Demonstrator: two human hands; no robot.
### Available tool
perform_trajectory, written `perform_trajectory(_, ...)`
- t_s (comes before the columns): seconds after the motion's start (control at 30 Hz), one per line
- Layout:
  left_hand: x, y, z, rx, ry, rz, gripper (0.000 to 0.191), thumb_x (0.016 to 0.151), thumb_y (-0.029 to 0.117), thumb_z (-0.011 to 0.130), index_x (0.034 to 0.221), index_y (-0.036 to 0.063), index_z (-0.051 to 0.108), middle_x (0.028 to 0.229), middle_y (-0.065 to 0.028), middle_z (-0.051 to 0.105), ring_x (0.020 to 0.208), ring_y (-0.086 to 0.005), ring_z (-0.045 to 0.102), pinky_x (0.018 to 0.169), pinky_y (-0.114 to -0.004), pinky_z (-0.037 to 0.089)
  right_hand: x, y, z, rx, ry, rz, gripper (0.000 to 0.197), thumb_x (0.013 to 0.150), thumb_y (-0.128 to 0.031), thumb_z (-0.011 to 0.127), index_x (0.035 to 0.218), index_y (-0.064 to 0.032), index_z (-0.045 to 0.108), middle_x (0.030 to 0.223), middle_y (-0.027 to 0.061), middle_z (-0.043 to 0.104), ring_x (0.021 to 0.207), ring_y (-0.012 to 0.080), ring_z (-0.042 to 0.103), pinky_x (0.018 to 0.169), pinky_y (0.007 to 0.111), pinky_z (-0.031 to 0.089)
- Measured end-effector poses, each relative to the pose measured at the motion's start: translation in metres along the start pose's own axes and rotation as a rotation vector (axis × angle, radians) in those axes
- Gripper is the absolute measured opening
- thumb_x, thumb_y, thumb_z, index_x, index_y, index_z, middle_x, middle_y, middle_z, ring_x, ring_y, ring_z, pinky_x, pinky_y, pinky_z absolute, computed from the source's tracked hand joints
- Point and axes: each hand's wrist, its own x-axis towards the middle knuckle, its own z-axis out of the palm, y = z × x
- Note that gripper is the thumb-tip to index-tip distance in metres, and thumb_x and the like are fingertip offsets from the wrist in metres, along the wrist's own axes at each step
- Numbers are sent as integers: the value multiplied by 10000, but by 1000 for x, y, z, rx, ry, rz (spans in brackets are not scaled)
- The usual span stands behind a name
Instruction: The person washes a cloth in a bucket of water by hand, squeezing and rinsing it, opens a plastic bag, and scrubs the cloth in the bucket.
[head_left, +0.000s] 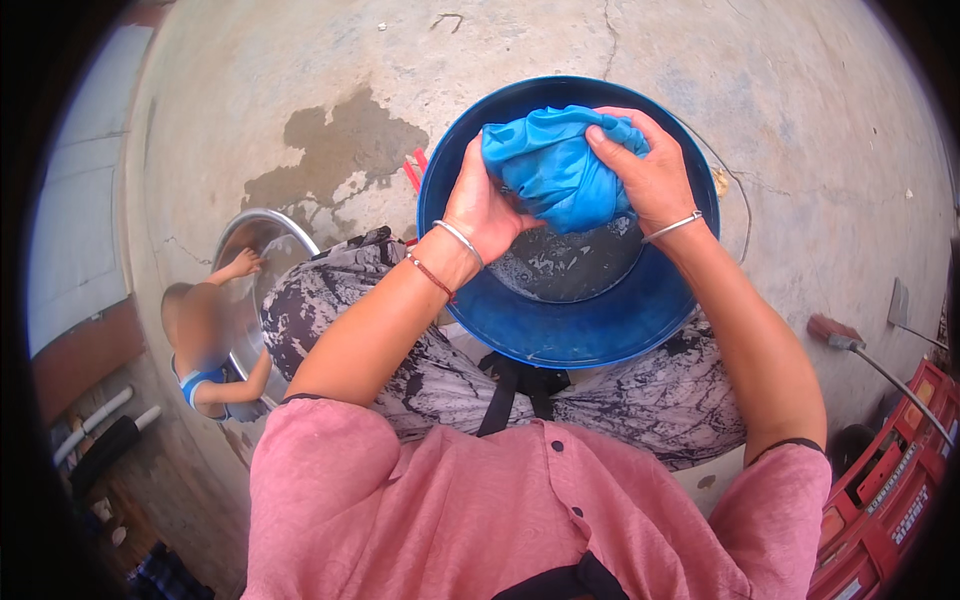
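Note:
A bunched, wet-looking bright blue cloth (562, 169) is held up between my two hands over a dark blue plastic tub (570, 334). My left hand (484, 202) supports it from the left and below, its thumb along the near side. On the right, my right hand (649, 165) grips the cloth with the thumb on top; some of its fingers are hidden behind the fabric. Grey, sudsy water (574, 262) lies in the bottom of the tub, below the cloth. The tub stands between my knees.
To the left, another person (199, 337) reaches a hand into a shiny metal basin (266, 217). Wet patches (345, 142) darken the concrete floor. At right lie a broom (836, 330) and red plastic crates (885, 480). Red sticks (412, 171) show beside the tub.

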Motion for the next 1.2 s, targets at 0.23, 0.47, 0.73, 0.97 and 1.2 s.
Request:
perform_trajectory(0.23,-5,1,-2,-39,-190,-231,743,834,705,375,1357,176,374,1404,-136,357,1229,-404,404,980,-667,288,-12,-13,2,-572,-148,-525,249,770,-116,703,999,-58,625,910,78,647,835,181,626,747,277,481)
perform_trajectory(0.47,4,-11,-14,-125,-189,-341,339,878,493,538,1031,197,601,1035,-17,627,952,-188,588,820,-409,463,-34,-11,18,-683,-385,-721,239,770,-185,698,958,-84,591,909,102,609,884,306,582,775,373,466)
perform_trajectory(0.73,0,-14,4,-96,-137,-11,223,893,280,561,1035,112,597,1047,-49,627,962,-182,606,871,-360,486,-31,-11,17,-449,-49,-351,225,861,-237,637,922,-24,595,794,88,603,741,168,580,679,290,462)
perform_trajectory(0.97,-7,-14,19,-15,22,227,110,861,166,570,940,95,598,943,-40,615,888,-144,594,824,-314,489,-20,6,19,-35,146,80,289,892,-304,594,910,-16,611,798,11,597,726,76,530,662,246,453)
perform_trajectory(1.2,-6,-16,13,252,-131,454,71,844,99,526,824,59,581,808,-18,591,782,-109,561,730,-252,455,-23,3,26,140,143,341,248,870,-250,568,917,-11,619,835,65,625,708,135,601,639,283,507)
